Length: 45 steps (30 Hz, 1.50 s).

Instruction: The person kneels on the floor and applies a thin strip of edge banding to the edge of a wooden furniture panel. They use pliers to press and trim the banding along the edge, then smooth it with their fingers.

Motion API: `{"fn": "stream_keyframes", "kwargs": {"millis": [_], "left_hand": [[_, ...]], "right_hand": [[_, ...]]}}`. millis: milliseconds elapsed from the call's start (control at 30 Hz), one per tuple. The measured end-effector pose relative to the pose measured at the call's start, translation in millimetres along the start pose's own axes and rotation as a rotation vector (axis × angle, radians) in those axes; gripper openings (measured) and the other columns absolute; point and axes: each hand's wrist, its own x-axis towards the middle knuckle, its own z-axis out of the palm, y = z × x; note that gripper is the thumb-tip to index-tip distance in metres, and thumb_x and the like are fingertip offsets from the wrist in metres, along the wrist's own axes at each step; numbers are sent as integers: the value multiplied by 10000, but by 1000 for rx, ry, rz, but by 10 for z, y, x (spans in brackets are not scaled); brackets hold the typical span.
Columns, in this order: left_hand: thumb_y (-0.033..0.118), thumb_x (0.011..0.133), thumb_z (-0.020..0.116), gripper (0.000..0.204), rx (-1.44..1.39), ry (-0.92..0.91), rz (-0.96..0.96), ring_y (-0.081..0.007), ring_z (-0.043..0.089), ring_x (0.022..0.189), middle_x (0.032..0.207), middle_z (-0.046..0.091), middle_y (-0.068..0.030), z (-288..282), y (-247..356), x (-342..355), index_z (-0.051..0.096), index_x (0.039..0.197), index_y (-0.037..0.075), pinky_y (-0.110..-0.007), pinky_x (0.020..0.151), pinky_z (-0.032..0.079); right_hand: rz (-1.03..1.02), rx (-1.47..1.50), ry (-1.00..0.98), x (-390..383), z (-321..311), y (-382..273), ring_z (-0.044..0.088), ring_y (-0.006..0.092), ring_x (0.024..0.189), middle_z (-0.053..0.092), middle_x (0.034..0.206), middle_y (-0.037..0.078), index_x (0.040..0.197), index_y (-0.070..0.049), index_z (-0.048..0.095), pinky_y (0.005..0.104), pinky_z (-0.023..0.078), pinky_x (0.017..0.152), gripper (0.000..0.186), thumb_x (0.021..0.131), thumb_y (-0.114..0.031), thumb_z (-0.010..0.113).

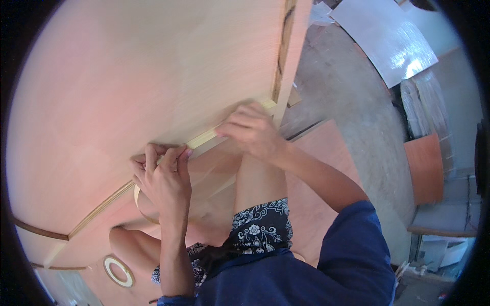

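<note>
A pale yellow edging strip [202,138] lies along the edge of a large light wooden panel [153,66]. Its loose tail [137,200] curls down below my left hand [166,171], whose thumb and fingers pinch the strip against the panel edge. Farther right along that edge is my right hand [253,131], somewhat blurred. Its fingers are curled and pressed together on the strip near the panel's corner; the fingertips are partly hidden. Below both hands, my bent legs in patterned shorts [260,224] rest by the panel.
A roll of pale tape [118,258] lies at lower left on a wooden sheet. Another wooden board [324,158] is on the concrete floor [377,153] to my right. Beyond stand a shiny white sheet [377,35], plastic-wrapped goods [426,104] and a reddish-brown panel [424,168].
</note>
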Motion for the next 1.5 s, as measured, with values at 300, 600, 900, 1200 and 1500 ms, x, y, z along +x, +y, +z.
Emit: {"fn": "stream_keyframes", "kwargs": {"millis": [300, 600, 900, 1200, 1500], "left_hand": [[241, 863, 876, 88, -18, 15, -8, -272, 489, 942, 966, 634, 46, 3, -30, 25, 849, 933, 194, -424, 868, 441], [298, 873, 863, 110, 10, 44, 12, -279, 520, 1007, 998, 635, 60, 47, -51, -34, 826, 912, 202, -461, 858, 412], [300, 877, 857, 111, 6, 50, 3, -279, 510, 1000, 1019, 640, 60, 63, 9, -8, 827, 917, 201, -472, 878, 400], [282, 860, 873, 99, -7, 20, -37, -287, 500, 984, 968, 626, 59, 33, 22, 34, 826, 903, 207, -467, 890, 410], [234, 832, 894, 123, -44, -20, -37, -294, 506, 974, 988, 641, 44, 57, 41, 38, 817, 915, 184, -468, 879, 423]], "right_hand": [[63, -105, -96, -178, -364, 393, 639, 174, 882, 729, 938, -69, 1035, -155, 814, 357, 447, 827, 197, 840, -127, 808], [107, -271, -126, -307, -408, 397, 560, 204, 886, 598, 862, -36, 1008, -177, 842, 366, 411, 800, 157, 853, -200, 850], [621, -183, 371, -747, -250, 323, 581, 271, 1128, 553, 1247, 131, 1353, -97, 747, 388, 513, 950, 503, 894, -219, 912], [1101, 789, 559, -523, 9, 319, 644, 184, 1240, 698, 1360, 98, 1502, -15, 565, 344, 499, 1096, 619, 1001, -251, 841], [997, 830, 696, -650, 214, 384, 608, 182, 1257, 668, 1369, 67, 1478, -17, 572, 360, 483, 1104, 612, 1004, -294, 842]]}}
